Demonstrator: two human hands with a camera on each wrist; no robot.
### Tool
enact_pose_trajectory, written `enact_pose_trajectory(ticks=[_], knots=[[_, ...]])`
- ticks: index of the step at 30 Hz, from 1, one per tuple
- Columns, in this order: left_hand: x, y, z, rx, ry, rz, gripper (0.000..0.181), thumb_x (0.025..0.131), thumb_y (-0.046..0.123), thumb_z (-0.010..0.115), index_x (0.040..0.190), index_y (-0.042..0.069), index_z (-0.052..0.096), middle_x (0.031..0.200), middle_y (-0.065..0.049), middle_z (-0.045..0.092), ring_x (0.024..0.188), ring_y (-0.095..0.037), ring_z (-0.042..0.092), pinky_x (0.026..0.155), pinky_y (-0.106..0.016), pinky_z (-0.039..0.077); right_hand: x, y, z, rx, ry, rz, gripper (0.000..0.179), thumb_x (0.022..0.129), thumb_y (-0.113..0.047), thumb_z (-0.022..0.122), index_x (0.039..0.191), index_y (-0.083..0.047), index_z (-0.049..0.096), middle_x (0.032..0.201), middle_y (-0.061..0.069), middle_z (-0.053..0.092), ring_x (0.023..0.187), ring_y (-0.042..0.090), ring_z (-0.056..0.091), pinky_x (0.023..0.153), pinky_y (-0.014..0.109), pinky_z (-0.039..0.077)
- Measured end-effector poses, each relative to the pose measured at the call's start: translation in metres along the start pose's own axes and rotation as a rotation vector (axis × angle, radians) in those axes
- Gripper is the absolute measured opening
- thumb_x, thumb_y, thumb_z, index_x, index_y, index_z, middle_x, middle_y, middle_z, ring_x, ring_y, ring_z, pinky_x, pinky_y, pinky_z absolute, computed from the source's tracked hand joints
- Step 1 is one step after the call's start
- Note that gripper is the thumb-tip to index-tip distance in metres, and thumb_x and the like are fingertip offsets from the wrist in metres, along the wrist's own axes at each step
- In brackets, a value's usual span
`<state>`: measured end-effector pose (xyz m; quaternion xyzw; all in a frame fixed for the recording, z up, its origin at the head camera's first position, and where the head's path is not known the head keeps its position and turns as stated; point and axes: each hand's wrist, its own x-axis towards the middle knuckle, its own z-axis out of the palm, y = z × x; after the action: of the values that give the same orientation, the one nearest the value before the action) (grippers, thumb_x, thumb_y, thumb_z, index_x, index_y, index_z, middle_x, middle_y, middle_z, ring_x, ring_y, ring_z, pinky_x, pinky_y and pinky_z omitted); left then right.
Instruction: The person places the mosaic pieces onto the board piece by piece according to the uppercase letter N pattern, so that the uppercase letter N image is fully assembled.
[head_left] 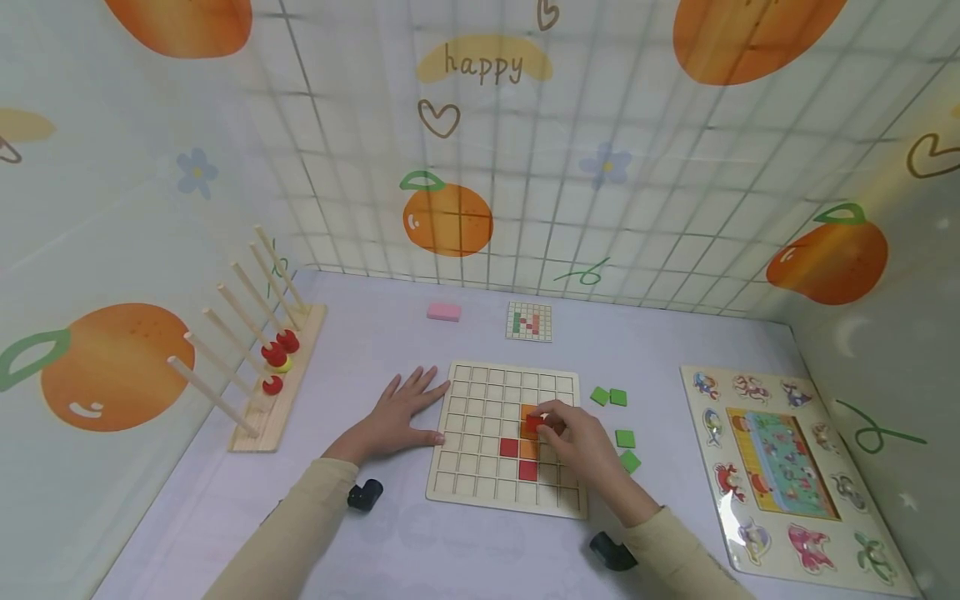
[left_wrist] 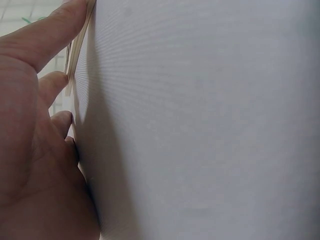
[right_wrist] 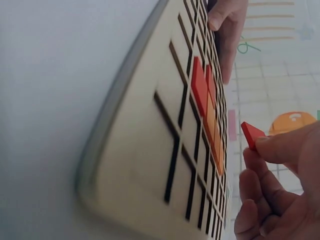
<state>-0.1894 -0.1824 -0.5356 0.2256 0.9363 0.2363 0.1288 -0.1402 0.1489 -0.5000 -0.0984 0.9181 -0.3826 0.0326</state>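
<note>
A red tile [head_left: 534, 422] is held in the right hand [head_left: 583, 443], pinched narrowly between thumb and fingertips. In the right wrist view it is seen raised clear of the board [head_left: 472, 417]; in the head view the line of orange tiles [head_left: 528, 451] is overlapped by it, though which square lies directly beneath cannot be told. Two reds [head_left: 509, 447] are already seated in squares nearby. By the left hand [head_left: 393, 417], spread wide with nothing grasped, the board's left edge is touched, apparently so that it is steadied.

The step in hand is judged to be the setting of another red, with the card [head_left: 528, 322] presumably followed as a pattern (its coloured squares are too small to be matched surely). For the next move, the tile would need to be squared to the grid and lowered flat. Four green tiles [head_left: 618, 397], not yet placed, are seen right of the board.
</note>
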Motion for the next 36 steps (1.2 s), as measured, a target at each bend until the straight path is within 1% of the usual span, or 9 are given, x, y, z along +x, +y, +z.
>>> enact_pose_trajectory(ticks=[5,11,17,22,27,32,36], knots=[[0.0,0.0,0.0,-0.005,-0.004,-0.003,0.097,0.084,0.062,0.073,0.162,0.025,0.029,0.171,-0.003,0.008,0.157,-0.027,-0.002,0.125,-0.052,-0.008,0.004,-0.006,0.008,0.006,-0.012,-0.035,0.022,0.094,-0.012,0.074,0.113,-0.023,0.071,0.088,-0.009,0.066,0.076,0.011,0.056,0.065,0.027,0.051],[0.001,-0.002,0.001,0.003,-0.004,0.001,0.097,0.084,0.063,0.073,0.162,0.025,0.029,0.171,-0.003,0.007,0.157,-0.027,-0.002,0.125,-0.052,-0.008,0.009,-0.013,0.019,0.009,-0.029,-0.048,0.02,0.095,-0.015,0.074,0.111,-0.025,0.07,0.09,-0.01,0.068,0.077,0.009,0.057,0.07,0.029,0.053],[0.001,-0.003,0.001,0.005,-0.004,0.002,0.097,0.084,0.063,0.072,0.162,0.025,0.029,0.171,-0.003,0.008,0.157,-0.027,-0.002,0.125,-0.052,-0.008,0.014,-0.019,0.029,-0.04,-0.04,-0.079,0.02,0.095,-0.016,0.073,0.112,-0.025,0.071,0.085,-0.012,0.064,0.077,0.011,0.053,0.069,0.029,0.049],[0.0,-0.002,0.0,0.001,-0.004,0.0,0.097,0.084,0.062,0.073,0.162,0.024,0.029,0.171,-0.004,0.008,0.157,-0.027,-0.002,0.125,-0.052,-0.008,0.018,-0.021,0.035,-0.083,-0.06,-0.09,0.02,0.096,-0.017,0.072,0.114,-0.026,0.071,0.09,-0.011,0.066,0.08,0.011,0.054,0.071,0.03,0.05],[0.0,-0.001,0.0,0.001,-0.001,0.001,0.096,0.085,0.062,0.073,0.162,0.024,0.029,0.171,-0.004,0.008,0.157,-0.027,-0.001,0.125,-0.052,-0.008,0.021,-0.021,0.041,-0.142,-0.082,-0.086,0.019,0.096,-0.02,0.071,0.113,-0.027,0.071,0.087,-0.013,0.065,0.077,0.01,0.053,0.066,0.026,0.049],[0.0,-0.001,0.0,0.007,-0.003,0.001,0.096,0.085,0.062,0.073,0.162,0.025,0.029,0.171,-0.004,0.008,0.157,-0.027,-0.002,0.125,-0.052,-0.007,0.023,-0.023,0.045,-0.15,-0.071,-0.11,0.018,0.095,-0.018,0.073,0.111,-0.026,0.072,0.084,-0.013,0.065,0.075,0.01,0.052,0.06,0.024,0.047],[0.0,-0.002,0.001,0.011,-0.004,0.002,0.096,0.085,0.063,0.072,0.162,0.025,0.029,0.171,-0.003,0.008,0.157,-0.027,-0.002,0.125,-0.052,-0.007,0.025,-0.026,0.048,-0.153,-0.074,-0.12,0.018,0.094,-0.018,0.074,0.11,-0.025,0.072,0.085,-0.013,0.067,0.074,0.009,0.052,0.059,0.023,0.047]])
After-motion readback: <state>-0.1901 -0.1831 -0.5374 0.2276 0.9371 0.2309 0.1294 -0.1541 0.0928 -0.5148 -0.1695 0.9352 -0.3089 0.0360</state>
